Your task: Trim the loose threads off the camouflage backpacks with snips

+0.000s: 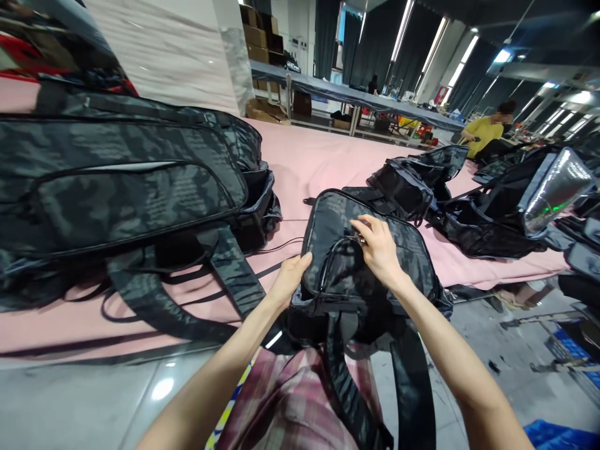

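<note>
A dark camouflage backpack (398, 250) lies in front of me at the edge of the pink-covered table, its shoulder straps (415, 381) hanging down over the edge. My left hand (293, 275) grips its left side, thumb on top of the panel's piped edge and fingers out of sight beneath. On the upper panel, my right hand (377, 247) has its fingers pinched together at the top of a curved pocket seam (330, 256). Something small and shiny shows between those fingers, too small to name.
A larger camouflage bag (140, 181) with loose straps fills the table's left. More bags (403, 181) lie at the right, one with a silver-lined flap (557, 190). Pink cloth (300, 150) covers the table. A person in yellow (487, 134) is farther back, near a long bench (347, 94).
</note>
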{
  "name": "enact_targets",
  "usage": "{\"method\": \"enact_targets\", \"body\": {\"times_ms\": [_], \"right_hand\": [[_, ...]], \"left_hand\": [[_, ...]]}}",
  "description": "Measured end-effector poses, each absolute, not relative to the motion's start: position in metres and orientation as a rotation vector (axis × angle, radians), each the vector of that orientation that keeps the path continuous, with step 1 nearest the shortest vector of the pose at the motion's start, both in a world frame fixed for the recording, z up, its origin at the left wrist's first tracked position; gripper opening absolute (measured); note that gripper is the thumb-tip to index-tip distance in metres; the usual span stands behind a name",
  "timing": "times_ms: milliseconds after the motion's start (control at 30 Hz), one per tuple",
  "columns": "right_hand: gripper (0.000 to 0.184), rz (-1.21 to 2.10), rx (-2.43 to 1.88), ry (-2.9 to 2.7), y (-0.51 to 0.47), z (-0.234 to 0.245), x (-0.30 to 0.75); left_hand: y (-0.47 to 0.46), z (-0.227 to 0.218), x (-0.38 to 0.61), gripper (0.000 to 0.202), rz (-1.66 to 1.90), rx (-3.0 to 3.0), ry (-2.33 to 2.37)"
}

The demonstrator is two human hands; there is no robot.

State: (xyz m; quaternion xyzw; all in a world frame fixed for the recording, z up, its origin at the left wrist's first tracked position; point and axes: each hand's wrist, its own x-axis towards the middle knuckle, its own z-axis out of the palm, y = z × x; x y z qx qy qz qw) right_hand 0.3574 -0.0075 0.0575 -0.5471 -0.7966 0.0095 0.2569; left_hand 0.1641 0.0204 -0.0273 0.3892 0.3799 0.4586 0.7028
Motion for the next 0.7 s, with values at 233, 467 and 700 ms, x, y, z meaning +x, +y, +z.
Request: {"method": "enact_targets", "body": {"times_ms": [233, 467, 700], "right_hand": [[0.022, -0.174, -1.493, -2.379, -0.092, 0.037, 0.348], [0.021, 0.166, -1.790, -2.195, -0.167, -0.022, 0.293], [0.008, 0.201, -1.713, -2.296, -0.156, -0.022, 0.297]], "left_hand": [[0.030, -0.037, 0.157, 0.039, 1.027, 0.749, 1.040], [0.035, -0.026, 0.156, 0.037, 0.941, 1.101, 1.220], [0.004, -0.004, 0.182, 0.032, 0.853, 2.522, 0.980]]}}
